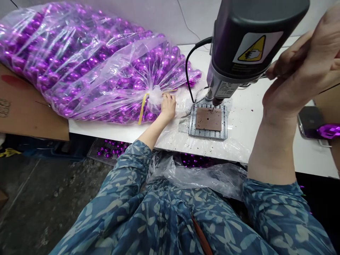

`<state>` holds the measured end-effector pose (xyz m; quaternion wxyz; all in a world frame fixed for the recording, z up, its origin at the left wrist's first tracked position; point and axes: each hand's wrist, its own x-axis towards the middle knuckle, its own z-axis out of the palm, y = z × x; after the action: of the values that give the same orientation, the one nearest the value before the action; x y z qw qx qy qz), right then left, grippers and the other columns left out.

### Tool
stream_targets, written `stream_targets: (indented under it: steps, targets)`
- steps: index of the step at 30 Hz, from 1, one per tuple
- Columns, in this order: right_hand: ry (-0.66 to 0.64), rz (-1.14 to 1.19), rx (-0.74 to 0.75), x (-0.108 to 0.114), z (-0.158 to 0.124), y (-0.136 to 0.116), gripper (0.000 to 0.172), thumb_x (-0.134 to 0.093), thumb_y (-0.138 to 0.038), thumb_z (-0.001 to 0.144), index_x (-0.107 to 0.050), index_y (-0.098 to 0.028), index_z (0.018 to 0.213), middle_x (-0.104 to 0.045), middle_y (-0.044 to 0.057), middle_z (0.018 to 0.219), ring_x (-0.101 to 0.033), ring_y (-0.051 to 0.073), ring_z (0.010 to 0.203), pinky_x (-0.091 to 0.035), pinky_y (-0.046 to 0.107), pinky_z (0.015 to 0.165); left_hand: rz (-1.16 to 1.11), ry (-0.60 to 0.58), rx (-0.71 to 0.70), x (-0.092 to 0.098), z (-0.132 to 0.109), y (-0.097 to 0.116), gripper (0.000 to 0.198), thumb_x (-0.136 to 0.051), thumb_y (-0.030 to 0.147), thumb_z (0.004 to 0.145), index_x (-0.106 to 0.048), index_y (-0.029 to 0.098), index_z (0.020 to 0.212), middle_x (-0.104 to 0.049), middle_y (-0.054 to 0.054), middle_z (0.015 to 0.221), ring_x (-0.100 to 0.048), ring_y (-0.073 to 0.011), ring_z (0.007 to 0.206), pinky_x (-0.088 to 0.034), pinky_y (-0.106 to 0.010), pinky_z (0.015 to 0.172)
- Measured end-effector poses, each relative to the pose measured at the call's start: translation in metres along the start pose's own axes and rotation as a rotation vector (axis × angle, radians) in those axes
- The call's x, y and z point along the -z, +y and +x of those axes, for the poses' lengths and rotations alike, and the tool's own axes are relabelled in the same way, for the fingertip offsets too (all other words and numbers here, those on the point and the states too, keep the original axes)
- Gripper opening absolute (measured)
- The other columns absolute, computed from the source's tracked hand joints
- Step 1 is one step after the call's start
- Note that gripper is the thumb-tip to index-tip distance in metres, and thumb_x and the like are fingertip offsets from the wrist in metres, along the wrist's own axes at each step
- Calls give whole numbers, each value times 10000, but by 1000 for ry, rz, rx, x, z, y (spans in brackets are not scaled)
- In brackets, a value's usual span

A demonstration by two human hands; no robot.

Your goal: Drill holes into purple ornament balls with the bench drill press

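Observation:
My left hand [169, 107] is at the tied neck of a large clear plastic bag [156, 97], its fingers bent against the gathered plastic. Shiny purple faceted balls fill the bag, and a yellow tie [142, 109] hangs from the knot. Beside the head of a black bench drill press [249, 39], my right hand [305, 67] is raised with curled fingers around its handle, which is mostly hidden. Below the chuck [217, 101], a brown board [209, 119] with a small dark hole lies on the grey slotted base plate [191, 125]. Dark crumbs are scattered over the board.
The white table [239, 134] carries the press and bag. A phone [310, 122] and a purple faceted piece [329, 131] are at the right. Cardboard [34, 109] stands at the left. Clear plastic sheeting [196, 177] and a tray of purple balls [111, 148] sit below the table edge.

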<state>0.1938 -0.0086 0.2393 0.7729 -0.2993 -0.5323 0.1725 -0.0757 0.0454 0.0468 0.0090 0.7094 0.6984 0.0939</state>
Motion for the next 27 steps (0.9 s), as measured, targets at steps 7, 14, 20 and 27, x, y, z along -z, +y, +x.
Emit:
stream_targets:
  steps: [7, 14, 20, 27]
  targets:
    - [-29, 33, 34, -1, 0, -2, 689, -669, -765, 742, -270, -205, 684, -276, -81, 499, -341, 37, 411, -217, 297, 463, -328, 87, 27, -8, 9, -12, 185, -737, 157, 954, -692, 188, 1132, -571, -228, 1550, -577, -476, 1485, -476, -683, 1240]
    - [-40, 46, 28, 1, 0, -2, 716, -667, -735, 775, -208, -194, 683, -283, -86, 492, -369, 14, 411, -249, 240, 420, -1058, 40, -33, 17, -30, 0, 459, -801, 294, 908, -617, 218, 1322, -713, -152, 1380, -719, -290, 1263, -609, -521, 1149]
    - [-68, 9, 79, 1, 1, 0, 683, -628, -724, 810, -212, -193, 700, -250, -91, 518, -352, -25, 419, -260, 177, 425, -1588, -403, 38, 19, -76, 30, 505, -754, 477, 978, -643, 244, 1413, -759, -133, 1419, -778, -258, 1208, -669, -485, 1047]
    - [-92, 37, 92, 4, 0, 5, 663, -640, -691, 864, -244, -181, 715, -283, -93, 525, -354, -29, 429, -262, 164, 437, -1488, -250, -106, -23, -57, 60, 634, -948, 504, 863, -703, 213, 1370, -804, -131, 1358, -748, -268, 1306, -559, -486, 1220]
